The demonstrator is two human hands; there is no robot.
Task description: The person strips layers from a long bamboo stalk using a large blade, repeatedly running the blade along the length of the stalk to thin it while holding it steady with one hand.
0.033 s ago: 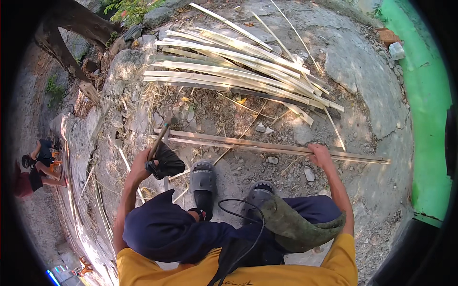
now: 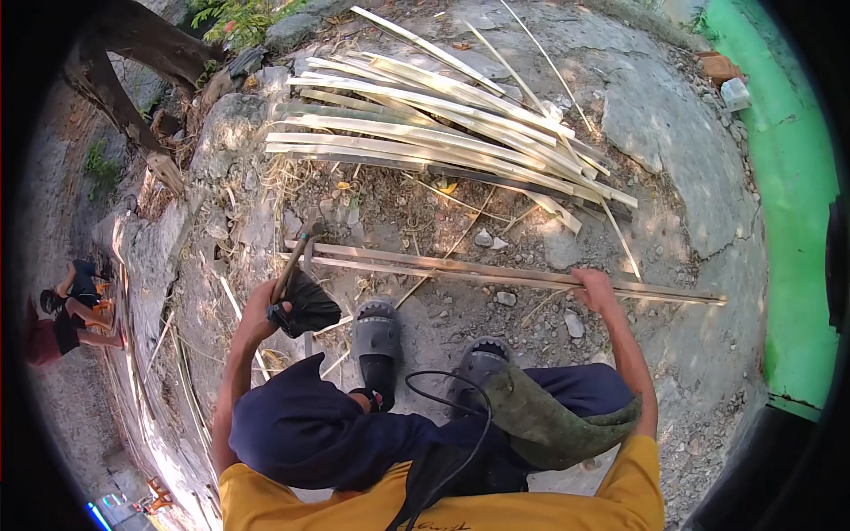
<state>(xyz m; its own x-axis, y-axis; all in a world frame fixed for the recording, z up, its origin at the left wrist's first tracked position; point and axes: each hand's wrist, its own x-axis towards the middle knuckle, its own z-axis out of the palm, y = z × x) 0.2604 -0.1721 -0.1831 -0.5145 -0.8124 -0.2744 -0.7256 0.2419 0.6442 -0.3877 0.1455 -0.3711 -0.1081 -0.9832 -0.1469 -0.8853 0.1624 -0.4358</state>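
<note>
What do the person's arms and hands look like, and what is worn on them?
Both forearms are bare, with no sleeves reaching them. The right hand wears no glove. The left hand also looks bare. The yellow shirt has short sleeves, ending at the upper arms. No watch or jewellery is visible.

We see soft, even daylight over the stony ground, with faint dappled shade across the pale split strips and no hard glare. The green surface at right looks vivid and bright. The fisheye bends straight edges toward the rim, where a black border closes in. Focus holds sharp at centre; the far left edge turns dim and slightly smeared
</note>
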